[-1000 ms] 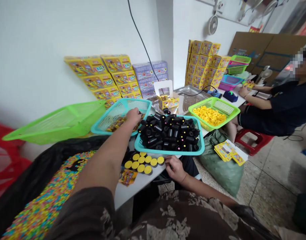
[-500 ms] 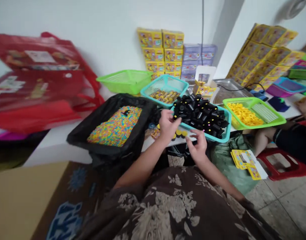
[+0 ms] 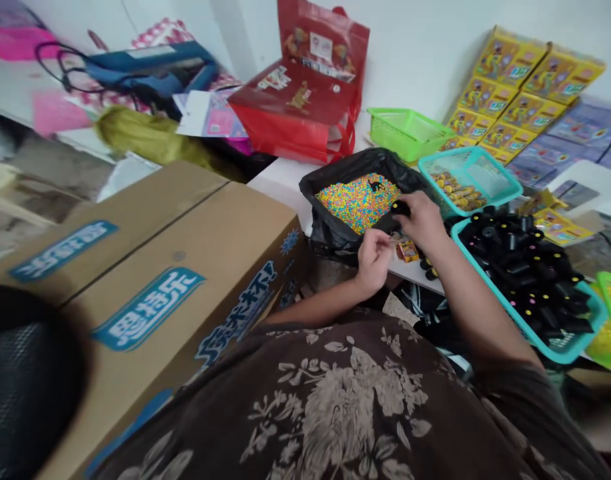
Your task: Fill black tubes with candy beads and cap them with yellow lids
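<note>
In the head view, take the black cylinder (image 3: pixel 400 209) as the clock's hub: the right hand (image 3: pixel 424 223) has its grip closed on it, above the near right edge of a black-lined container (image 3: pixel 330 225). That container, at 9 to 10 o'clock, holds pink, yellow, blue and orange pellets (image 3: pixel 350 200) with a small dark object (image 3: pixel 374 186) among them. A green basket (image 3: pixel 404 137) stands at 12, its inside mostly out of sight. At 2 o'clock a turquoise basket (image 3: pixel 505 190) holds gold-brown pieces (image 3: pixel 460 193); at 4, a larger turquoise basket (image 3: pixel 518 320) is heaped with black cylinders, some showing yellow or pink dots. An open display box (image 3: pixel 560 227) at 3 holds yellow packets.

The left hand (image 3: pixel 373 261) is near 7 o'clock, fingers bent — I cannot tell whether its grip is open or closed. An orange packet (image 3: pixel 408 251) lies at 6, on the white tabletop (image 3: pixel 280 175).

Farther out at 4, a lime basket (image 3: pixel 605 300) with yellow contents is cut off by the frame. The right arm hides part of the tabletop, and a dark rounded shape (image 3: pixel 30 380) at far 8 o'clock — blurred, cropped — covers part of a cardboard carton (image 3: pixel 170 260)
</note>
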Demonstrator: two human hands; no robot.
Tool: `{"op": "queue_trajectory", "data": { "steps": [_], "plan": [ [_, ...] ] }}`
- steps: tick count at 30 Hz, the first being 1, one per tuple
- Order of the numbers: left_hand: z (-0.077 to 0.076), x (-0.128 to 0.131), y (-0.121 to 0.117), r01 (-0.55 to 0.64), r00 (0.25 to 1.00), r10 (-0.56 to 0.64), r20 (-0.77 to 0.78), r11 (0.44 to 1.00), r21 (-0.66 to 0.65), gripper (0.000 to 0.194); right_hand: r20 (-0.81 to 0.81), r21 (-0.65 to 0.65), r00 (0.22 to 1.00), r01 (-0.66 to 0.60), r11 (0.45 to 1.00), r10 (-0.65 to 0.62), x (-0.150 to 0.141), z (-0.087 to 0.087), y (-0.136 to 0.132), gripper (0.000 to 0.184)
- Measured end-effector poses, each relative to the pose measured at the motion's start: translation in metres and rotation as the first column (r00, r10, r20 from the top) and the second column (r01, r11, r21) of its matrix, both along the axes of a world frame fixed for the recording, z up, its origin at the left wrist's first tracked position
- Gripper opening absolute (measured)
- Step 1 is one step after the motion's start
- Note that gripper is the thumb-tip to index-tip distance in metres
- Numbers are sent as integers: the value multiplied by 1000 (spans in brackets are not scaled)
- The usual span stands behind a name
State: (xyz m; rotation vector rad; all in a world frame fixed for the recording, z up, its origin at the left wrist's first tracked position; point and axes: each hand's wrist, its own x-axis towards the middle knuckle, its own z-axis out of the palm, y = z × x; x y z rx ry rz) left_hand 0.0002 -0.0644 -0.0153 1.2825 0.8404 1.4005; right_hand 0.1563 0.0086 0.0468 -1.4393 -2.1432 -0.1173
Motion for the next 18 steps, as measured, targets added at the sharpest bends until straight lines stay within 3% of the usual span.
{"op": "queue_trajectory", "data": {
  "steps": [4,8,12,14,16,18],
  "plan": [
    [-14,-2,-10,47,999,-44,31,996,-81,12,272,-216,939,-152,964,209,-42,-8,70,25],
    [-22,-9,-7,107,994,-110,-17,987,-121,9,363,-395,871,-177,901,330,-75,-29,95,23],
    [-24,-17,-2,123,992,-124,7,975,-186,7,216,-483,914,-206,851,344,-84,-37,95,29],
    [-24,-17,-2,141,990,-139,25,970,-200,5,114,-487,952,-195,851,283,-78,-36,93,28],
    [-24,-15,-2,168,986,-163,41,965,-199,4,-64,-482,981,-192,855,185,-68,-32,89,31],
    [-24,-13,-3,198,980,-191,54,960,-198,5,-334,-459,934,-278,844,127,-56,-25,78,36]
  ]
}}
